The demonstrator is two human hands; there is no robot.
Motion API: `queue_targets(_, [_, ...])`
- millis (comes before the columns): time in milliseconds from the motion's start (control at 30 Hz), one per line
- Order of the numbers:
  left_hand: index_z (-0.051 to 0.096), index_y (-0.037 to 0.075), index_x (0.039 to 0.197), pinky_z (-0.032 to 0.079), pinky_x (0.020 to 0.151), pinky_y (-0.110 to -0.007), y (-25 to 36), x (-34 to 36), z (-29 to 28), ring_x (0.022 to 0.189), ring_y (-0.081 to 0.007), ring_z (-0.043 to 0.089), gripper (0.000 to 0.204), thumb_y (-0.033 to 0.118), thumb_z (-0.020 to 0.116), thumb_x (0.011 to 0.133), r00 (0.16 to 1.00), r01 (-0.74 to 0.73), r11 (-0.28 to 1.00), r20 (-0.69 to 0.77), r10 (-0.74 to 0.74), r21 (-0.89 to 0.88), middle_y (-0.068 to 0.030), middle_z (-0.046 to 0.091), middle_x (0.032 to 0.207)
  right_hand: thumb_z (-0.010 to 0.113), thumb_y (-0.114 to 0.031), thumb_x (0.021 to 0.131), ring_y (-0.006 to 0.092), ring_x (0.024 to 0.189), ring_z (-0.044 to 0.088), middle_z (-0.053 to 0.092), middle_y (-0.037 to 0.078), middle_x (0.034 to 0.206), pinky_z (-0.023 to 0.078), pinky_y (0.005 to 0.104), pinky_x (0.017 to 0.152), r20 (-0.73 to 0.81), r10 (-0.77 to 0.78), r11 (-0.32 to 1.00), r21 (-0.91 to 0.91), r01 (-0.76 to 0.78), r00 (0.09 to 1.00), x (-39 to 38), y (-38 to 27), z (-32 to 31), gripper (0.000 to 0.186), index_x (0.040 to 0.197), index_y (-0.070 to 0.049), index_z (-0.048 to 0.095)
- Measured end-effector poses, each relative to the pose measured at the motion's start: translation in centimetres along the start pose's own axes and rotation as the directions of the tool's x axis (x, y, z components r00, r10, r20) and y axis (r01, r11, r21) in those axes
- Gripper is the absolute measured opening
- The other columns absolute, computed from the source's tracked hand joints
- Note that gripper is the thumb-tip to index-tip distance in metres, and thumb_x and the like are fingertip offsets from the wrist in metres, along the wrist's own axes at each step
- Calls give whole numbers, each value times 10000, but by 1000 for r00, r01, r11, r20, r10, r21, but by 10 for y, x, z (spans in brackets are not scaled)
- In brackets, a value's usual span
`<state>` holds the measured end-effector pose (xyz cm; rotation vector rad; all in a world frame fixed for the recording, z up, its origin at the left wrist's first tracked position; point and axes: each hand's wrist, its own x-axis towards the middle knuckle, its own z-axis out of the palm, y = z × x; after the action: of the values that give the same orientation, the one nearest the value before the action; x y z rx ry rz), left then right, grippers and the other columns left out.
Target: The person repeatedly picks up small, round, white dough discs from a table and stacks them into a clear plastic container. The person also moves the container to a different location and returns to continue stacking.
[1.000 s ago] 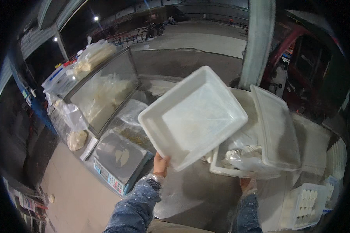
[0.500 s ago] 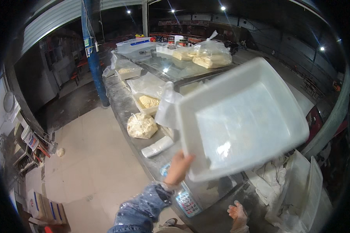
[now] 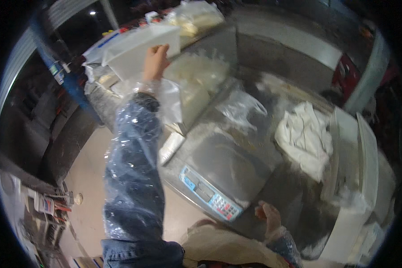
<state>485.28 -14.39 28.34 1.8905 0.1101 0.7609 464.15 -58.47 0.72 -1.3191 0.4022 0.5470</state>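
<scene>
My left hand (image 3: 156, 63) reaches far forward, fingers curled at the near side of a white plastic tub (image 3: 134, 58). The tub stands tilted toward the back left of the counter; its inside is mostly hidden. A clear plastic sleeve covers my left arm. My right hand (image 3: 270, 218) hovers low by the near edge, fingers loosely bent and apart, holding nothing. Beside it is a digital scale (image 3: 230, 167) with a bare dark platform and a blue keypad panel. Left of the scale lies a white plastic roll (image 3: 171, 148).
A crumpled clear bag (image 3: 242, 109) lies behind the scale, and a white cloth (image 3: 306, 138) to its right. More white tubs (image 3: 347, 152) stand on edge at right. Bagged pale food (image 3: 196, 18) sits on the raised back surface. A blue post (image 3: 69, 85) rises at left.
The tub has moved from above the scale to the far left of the counter, with my left hand at it. The scale and cloth have come into fuller view as the view shifted.
</scene>
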Motion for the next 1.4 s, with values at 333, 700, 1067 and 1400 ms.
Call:
queue_targets(333, [470, -1, 1245, 380, 911, -328, -306, -220, 6, 1061, -211, 517, 680, 569, 363, 891, 453, 836, 547, 501, -738, 49, -120, 545, 1202, 388, -412, 932, 241, 1063, 482, 514, 122, 1184, 396, 402, 894, -190, 279, 925, 315, -211, 941, 44, 87, 56, 474, 1205, -36, 483])
queue_targets(700, [436, -18, 1268, 341, 971, -365, -292, -309, 4, 1128, -262, 473, 730, 594, 329, 886, 377, 925, 235, 655, -654, -298, -138, 518, 1229, 477, -456, 862, 290, 1159, 446, 487, 113, 1267, 359, 464, 964, -505, 341, 828, 561, 2, 793, 76, 77, 56, 539, 1248, -81, 468])
queue_targets(1067, [490, -13, 1220, 412, 891, -350, -280, -316, 10, 1018, -232, 540, 765, 644, 350, 854, 378, 917, 240, 498, -780, -320, -119, 582, 1131, 469, -482, 875, 258, 1166, 444, 485, 78, 1288, 362, 396, 982, -485, 401, 793, 609, -29, 777, 65, 54, 69, 509, 1235, -125, 504])
queue_targets(1400, [440, -1, 1267, 373, 935, -376, -280, -319, 11, 1070, -263, 501, 870, 713, 431, 770, 393, 907, 268, 426, -815, -324, -136, 556, 1156, 554, -447, 846, 266, 1115, 475, 514, 103, 1231, 363, 390, 980, -359, 251, 767, 640, 41, 899, 103, 117, 8, 531, 1230, -84, 496])
